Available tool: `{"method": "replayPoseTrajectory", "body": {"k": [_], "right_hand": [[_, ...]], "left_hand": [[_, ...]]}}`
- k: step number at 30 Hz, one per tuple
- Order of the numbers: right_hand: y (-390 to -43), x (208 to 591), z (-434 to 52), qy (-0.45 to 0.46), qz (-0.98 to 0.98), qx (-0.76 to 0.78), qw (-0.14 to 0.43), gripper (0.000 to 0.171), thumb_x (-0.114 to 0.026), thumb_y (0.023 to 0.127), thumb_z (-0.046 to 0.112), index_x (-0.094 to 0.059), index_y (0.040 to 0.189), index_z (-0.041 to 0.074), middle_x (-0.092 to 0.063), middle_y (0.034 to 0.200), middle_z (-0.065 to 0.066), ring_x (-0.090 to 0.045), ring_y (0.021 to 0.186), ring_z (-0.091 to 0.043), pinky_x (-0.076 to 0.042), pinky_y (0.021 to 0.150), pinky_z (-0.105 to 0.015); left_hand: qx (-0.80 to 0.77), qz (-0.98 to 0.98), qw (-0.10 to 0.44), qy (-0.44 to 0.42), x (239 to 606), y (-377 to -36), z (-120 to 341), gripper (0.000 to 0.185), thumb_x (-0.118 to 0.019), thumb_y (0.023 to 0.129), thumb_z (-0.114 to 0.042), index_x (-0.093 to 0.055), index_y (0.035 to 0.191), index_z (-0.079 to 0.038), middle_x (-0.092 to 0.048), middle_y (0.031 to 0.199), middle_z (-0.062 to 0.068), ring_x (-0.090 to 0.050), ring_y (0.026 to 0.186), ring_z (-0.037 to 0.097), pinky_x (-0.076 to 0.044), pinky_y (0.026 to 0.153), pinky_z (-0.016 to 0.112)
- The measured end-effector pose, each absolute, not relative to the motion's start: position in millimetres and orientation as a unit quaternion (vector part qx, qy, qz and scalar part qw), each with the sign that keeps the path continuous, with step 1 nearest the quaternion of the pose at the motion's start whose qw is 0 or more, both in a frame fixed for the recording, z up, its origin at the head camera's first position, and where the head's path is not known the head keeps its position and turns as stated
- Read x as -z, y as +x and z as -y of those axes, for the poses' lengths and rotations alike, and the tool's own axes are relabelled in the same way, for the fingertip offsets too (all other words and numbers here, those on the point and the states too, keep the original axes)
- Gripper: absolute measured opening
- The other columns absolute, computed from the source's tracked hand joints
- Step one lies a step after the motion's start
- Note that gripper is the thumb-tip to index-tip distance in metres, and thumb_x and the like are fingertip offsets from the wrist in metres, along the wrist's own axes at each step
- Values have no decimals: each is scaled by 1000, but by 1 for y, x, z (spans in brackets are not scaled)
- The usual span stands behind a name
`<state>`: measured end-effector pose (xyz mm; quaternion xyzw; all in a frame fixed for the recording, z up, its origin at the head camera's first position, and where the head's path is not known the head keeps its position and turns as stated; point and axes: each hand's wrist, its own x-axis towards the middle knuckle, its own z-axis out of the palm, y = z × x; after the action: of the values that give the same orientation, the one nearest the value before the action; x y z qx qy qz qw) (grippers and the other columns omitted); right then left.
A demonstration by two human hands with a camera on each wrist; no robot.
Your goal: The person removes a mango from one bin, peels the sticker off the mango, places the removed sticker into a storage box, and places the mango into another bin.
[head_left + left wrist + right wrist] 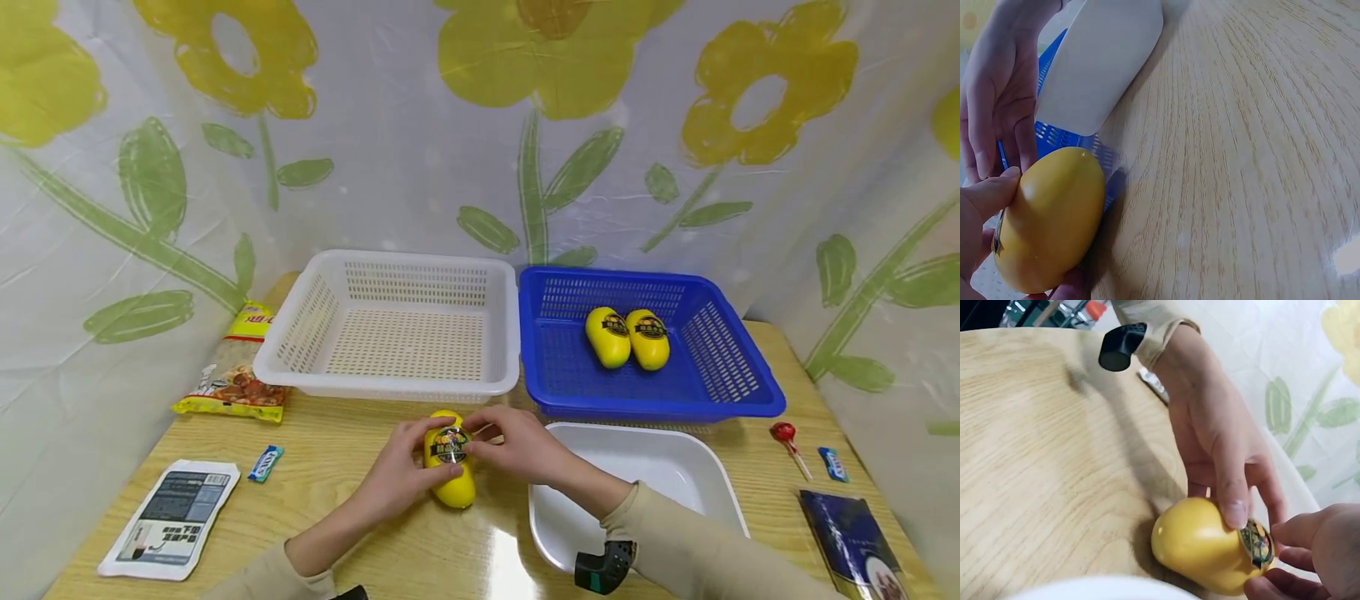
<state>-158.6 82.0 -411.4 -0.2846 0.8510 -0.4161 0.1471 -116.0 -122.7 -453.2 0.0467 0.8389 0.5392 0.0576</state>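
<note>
**Flowered curtains, wooden table, one yellow egg in both hands**

Wooden table under flowered sheeting carries a white basket and blue basket. Near the white basket, the left hand and right hand both grip a yellow egg-shaped container. It looks light, rigid and glossy-slick; its broad middle seems safest to hold.

white basket blocking ahead, white tray right, left seemingly open
</note>
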Motion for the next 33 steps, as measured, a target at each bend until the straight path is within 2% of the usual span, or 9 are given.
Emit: {"method": "replayPoseTrajectory", "body": {"k": [5,11,20,33], "right_hand": [[-159,412,-77,-278,-857,411,143,21,-70,91,19,-70,108,6,-70,103,-4,-68,93,-16,-55,80,-33],[-159,411,-72,-267,-851,426,153,13,-71,89,15,-69,100,8,-67,90,4,-63,86,-11,-50,75,-24],[-162,412,-68,-276,-844,435,151,11,-70,85,3,-71,94,8,-67,91,1,-64,83,-10,-50,74,-24],[-160,407,-70,-277,-844,439,135,16,-69,85,3,-73,99,8,-67,96,0,-65,85,-9,-52,74,-22]], "left_hand": [[-535,-842,58,42,452,-115,122,60,-86,75,-21,-61,130,-22,-47,118,16,-56,101,26,-53,83,34],[-537,-841,57,43,451,-114,122,60,-86,75,-22,-61,130,-19,-47,118,17,-56,101,27,-53,82,37],[-523,-849,58,44,450,-114,122,59,-86,75,-25,-61,129,-19,-47,116,15,-55,101,25,-51,80,35],[-509,-857,67,50,450,-117,123,63,-87,73,-29,-60,130,-19,-47,120,15,-51,104,26,-44,88,44]]}}
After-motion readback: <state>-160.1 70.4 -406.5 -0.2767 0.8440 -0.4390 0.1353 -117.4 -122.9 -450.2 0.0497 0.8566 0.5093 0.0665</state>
